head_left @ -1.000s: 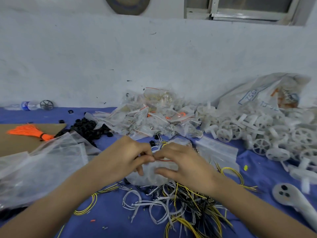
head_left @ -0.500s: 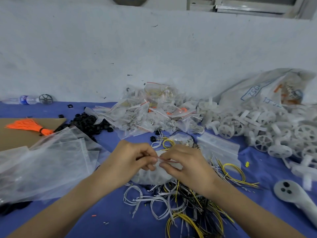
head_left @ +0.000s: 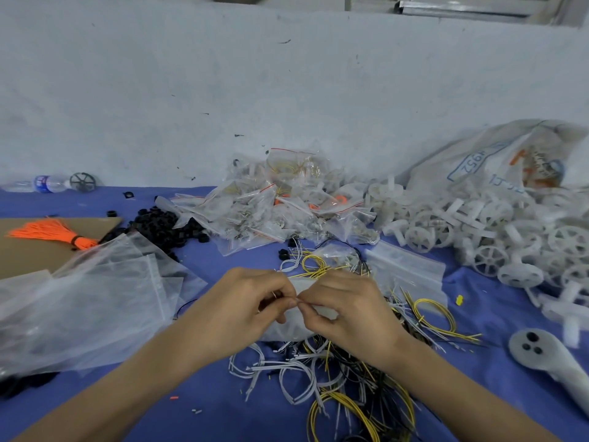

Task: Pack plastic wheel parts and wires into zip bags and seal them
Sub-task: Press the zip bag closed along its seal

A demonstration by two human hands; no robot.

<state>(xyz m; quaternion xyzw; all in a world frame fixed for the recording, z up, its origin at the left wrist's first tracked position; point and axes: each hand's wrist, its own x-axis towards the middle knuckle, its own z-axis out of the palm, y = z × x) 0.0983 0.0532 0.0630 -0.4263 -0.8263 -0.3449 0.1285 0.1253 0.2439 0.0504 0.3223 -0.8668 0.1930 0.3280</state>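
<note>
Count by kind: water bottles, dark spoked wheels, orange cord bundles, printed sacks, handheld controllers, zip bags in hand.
Water bottle: 1
Dark spoked wheel: 1
Orange cord bundle: 1
Printed sack: 1
Handheld controller: 1
Zip bag in the grip of left hand and right hand: 1
Total: 6

"4952" on the white sack (head_left: 497, 156)
</note>
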